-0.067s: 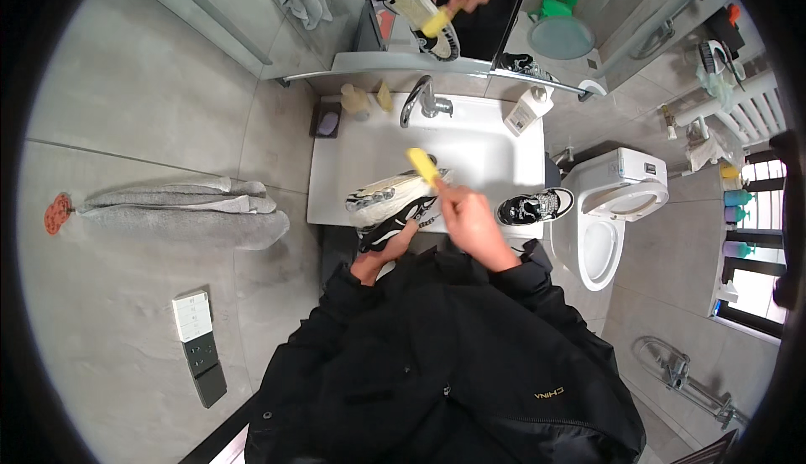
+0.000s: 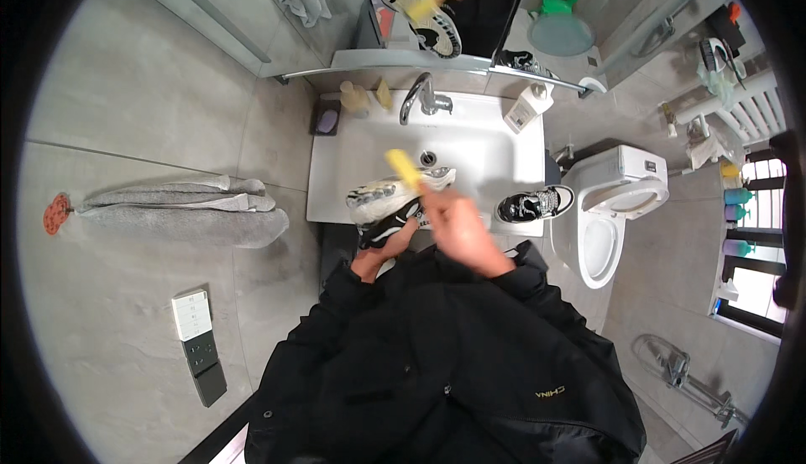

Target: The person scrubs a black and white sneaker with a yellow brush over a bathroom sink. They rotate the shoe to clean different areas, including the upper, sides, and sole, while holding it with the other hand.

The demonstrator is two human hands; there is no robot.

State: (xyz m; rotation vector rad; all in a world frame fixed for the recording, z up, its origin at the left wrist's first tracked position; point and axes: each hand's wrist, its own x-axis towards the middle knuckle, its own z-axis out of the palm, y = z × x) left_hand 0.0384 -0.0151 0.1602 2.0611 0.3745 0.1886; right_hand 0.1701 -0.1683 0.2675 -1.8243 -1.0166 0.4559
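Sink (image 2: 487,162), white, grey-tiled walls (image 2: 143,103), toilet (image 2: 609,212) alongside, left hand (image 2: 393,246) gripping shoe (image 2: 382,199), right hand (image 2: 457,225) gripping yellow brush (image 2: 404,167)

A shoe (image 2: 374,202) is held by the left hand (image 2: 395,242) over the front left of the sink (image 2: 491,162); a brush (image 2: 404,168) is held by the right hand (image 2: 457,227) over the shoe; behind the shoe, the drain (image 2: 428,158) is seen, with the tap (image 2: 430,104) placed beyond it; a bottle (image 2: 527,110) is stood at the back right corner, a soap dish (image 2: 318,131) at the back left; another shoe (image 2: 535,205) is set on the front right rim; farther right, a toilet (image 2: 598,181) is placed; on the left wall, a towel (image 2: 180,216) is hung.
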